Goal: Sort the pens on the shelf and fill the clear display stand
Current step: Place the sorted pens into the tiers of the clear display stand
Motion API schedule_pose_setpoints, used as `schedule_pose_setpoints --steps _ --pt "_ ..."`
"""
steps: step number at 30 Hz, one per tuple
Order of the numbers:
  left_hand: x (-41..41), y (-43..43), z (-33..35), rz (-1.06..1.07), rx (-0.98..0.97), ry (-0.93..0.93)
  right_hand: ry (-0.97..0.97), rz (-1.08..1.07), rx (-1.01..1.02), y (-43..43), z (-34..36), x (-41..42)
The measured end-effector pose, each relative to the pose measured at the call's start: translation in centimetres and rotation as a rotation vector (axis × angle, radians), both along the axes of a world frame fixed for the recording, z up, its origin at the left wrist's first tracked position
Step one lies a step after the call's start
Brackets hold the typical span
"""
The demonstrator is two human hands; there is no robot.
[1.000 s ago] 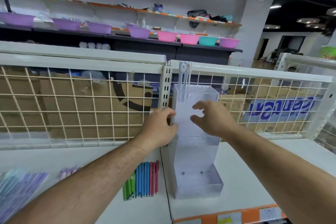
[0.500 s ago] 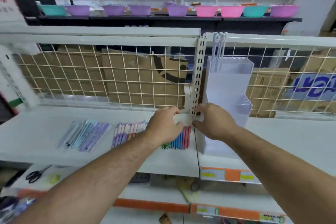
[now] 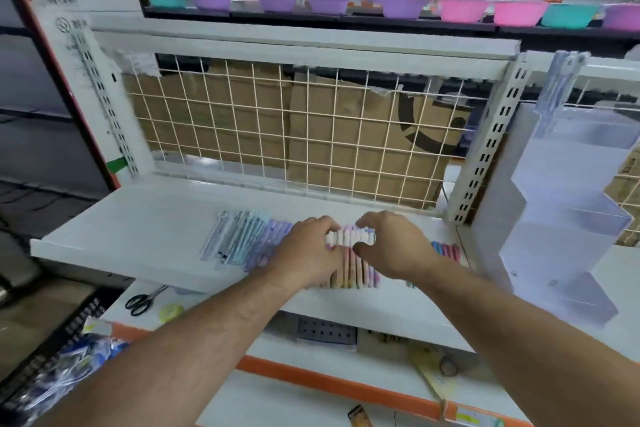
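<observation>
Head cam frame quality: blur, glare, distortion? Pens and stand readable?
Head view: motion blur smears the whole frame, so the pastel pens that the left hand and right hand grip look soft; head view: the wide-angle lens bows the shelf edge and wire grid; head view: light is even, no hard glare, and the clear display stand reads pale, low-contrast.

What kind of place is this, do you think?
Most likely a shop selling household goods and stationery: white slotted shelving with an orange label strip, pens laid in rows near a clear display stand, and coloured plastic basins lined up on the far shelf.
</observation>
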State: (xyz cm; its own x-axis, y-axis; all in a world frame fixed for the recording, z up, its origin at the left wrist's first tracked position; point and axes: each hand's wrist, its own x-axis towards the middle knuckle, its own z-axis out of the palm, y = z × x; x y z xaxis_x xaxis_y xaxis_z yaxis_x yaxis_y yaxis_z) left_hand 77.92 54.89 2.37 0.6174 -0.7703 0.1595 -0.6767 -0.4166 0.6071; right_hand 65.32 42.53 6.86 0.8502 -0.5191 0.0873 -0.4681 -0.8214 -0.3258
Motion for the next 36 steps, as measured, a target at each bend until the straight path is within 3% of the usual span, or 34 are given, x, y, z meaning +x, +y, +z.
schedule_pose_setpoints --steps 7,15,19,28,36 --pt "12.2 8.0 -2.4 0.072 0.06 -0.049 0.028 0.045 0.088 7.2 -3.4 12.4" --pt "21.9 12.5 -5.6 0.187 0.094 0.057 0.083 0.054 0.125 9.6 -4.5 20.7" --pt "24.0 12.4 -7.3 0.243 0.144 0.127 0.054 0.053 0.108 9.6 -4.8 22.7" --pt "24.9 10.0 -6.5 0.267 0.335 0.085 0.035 0.009 0.147 8.6 -5.1 24.7" --pt "24.4 9.3 -6.3 0.31 0.326 0.083 0.035 -0.007 0.155 8.2 -5.5 25.0"
